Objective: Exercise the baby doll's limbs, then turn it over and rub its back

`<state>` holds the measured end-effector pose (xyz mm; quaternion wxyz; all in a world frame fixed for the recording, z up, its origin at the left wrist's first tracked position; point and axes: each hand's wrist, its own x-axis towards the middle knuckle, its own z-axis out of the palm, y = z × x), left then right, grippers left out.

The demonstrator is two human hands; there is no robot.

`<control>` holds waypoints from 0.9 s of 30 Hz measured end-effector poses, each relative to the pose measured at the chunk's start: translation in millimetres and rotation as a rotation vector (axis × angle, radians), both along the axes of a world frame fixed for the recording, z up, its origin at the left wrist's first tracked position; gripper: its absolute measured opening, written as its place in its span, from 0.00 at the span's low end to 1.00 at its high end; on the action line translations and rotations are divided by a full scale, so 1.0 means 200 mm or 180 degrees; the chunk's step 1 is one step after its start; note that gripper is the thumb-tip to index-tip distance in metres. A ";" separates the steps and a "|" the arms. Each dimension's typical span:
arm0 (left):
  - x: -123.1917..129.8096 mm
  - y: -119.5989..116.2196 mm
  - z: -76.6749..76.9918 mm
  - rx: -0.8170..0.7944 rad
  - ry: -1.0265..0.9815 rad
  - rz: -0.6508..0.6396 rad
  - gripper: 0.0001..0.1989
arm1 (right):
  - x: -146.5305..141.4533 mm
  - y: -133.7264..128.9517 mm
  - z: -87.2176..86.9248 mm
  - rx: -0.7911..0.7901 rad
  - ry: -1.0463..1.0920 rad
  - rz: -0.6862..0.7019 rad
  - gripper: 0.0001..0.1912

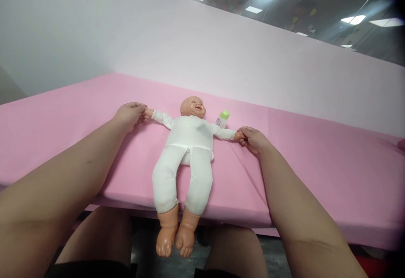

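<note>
One baby doll (pixel 191 132), soft white body with hard tan head, hands and feet; on its back, centre of the frame, feet jutting past the near edge of a pink padded surface (pixel 310 172). Left hand (pixel 127 115), left of centre: fingers closed on the doll's hand at that side. Right hand (pixel 255 140), right of centre: fingers closed on the other. One green-capped bottle (pixel 223 119), just behind the doll's right-of-frame arm; upright or lying, cannot tell. Step, as judged: holding both arms outspread. Next move seemingly calls for both hands working evenly, grip gentle.
</note>
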<state>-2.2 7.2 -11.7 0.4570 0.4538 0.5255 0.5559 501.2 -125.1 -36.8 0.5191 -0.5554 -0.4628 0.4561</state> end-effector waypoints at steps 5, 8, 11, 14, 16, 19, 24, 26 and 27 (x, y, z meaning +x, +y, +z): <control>0.00 -0.01 0.02 -0.0132 -0.0019 -0.0015 0.08 | 0.02 0.00 -0.01 -0.0001 0.0126 -0.0028 0.13; 0.00 -0.02 0.02 -0.0122 -0.0051 -0.0134 0.11 | 0.02 -0.01 -0.01 -0.0037 0.0278 0.0129 0.15; 0.00 -0.03 0.03 -0.0084 -0.0072 -0.0210 0.12 | 0.03 -0.02 0.00 0.0011 0.0363 0.0301 0.17; 0.00 -0.04 0.03 -0.0051 0.0008 -0.0182 0.10 | 0.03 -0.04 0.01 0.0022 0.0201 0.0474 0.17; 0.01 -0.05 0.04 -0.0013 0.0060 -0.0150 0.08 | 0.03 -0.04 0.01 -0.0026 0.0133 0.0502 0.17; 0.02 -0.07 0.05 0.0014 0.0050 -0.0122 0.07 | 0.02 -0.03 0.01 -0.0042 0.0131 0.0308 0.17; 0.03 -0.08 0.06 -0.0120 0.0046 -0.0024 0.05 | 0.02 0.00 -0.01 -0.0036 0.0253 -0.0089 0.13; 0.03 -0.08 0.07 -0.0169 0.0055 -0.0011 0.03 | 0.03 0.01 -0.02 -0.0083 0.0339 -0.0188 0.11; 0.03 -0.08 0.07 -0.0190 0.0048 -0.0020 0.03 | 0.03 0.01 -0.02 -0.0102 0.0367 -0.0217 0.10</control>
